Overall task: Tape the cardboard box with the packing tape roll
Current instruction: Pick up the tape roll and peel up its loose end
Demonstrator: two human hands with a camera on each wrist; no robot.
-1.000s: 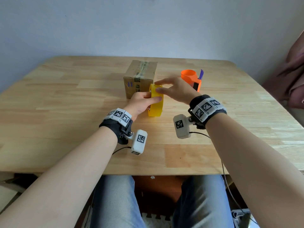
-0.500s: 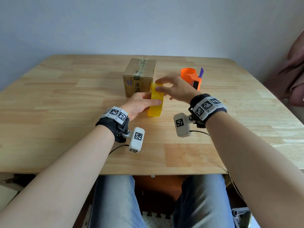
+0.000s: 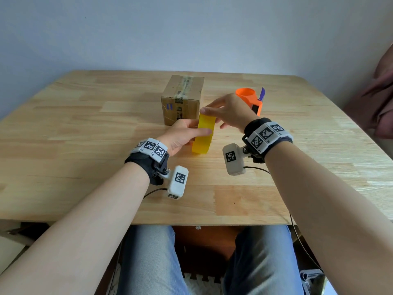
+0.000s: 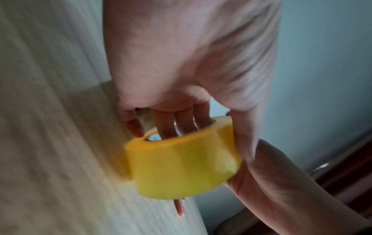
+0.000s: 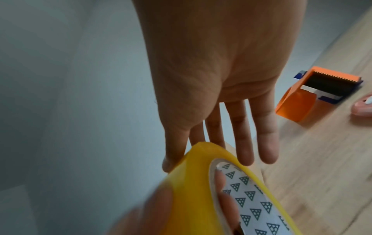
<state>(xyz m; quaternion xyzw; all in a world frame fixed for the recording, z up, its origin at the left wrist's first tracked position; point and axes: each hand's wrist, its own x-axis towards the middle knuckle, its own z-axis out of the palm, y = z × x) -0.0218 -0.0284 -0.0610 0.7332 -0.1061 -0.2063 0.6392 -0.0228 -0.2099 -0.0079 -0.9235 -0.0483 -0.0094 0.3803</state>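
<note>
The tape roll [image 3: 203, 135] is bright yellow and smooth, a fat ring standing on its edge on the table [image 3: 85, 128], just in front of the box [image 3: 182, 99]. Inside the ring is a white core with little dark triangles on it. The left hand [image 3: 180, 137] holds the roll, fingers tucked into the hole and thumb lying across the outside. The right hand [image 3: 225, 111] touches the top of the roll with its thumb and first finger, while its other fingers stay straight and spread. The box is brown cardboard, square and closed, with a strip of old shiny tape along its top. The table is pale wood in long planks. Off to the right sits an orange plastic dispenser [image 3: 251, 99] with a toothed edge.
</note>
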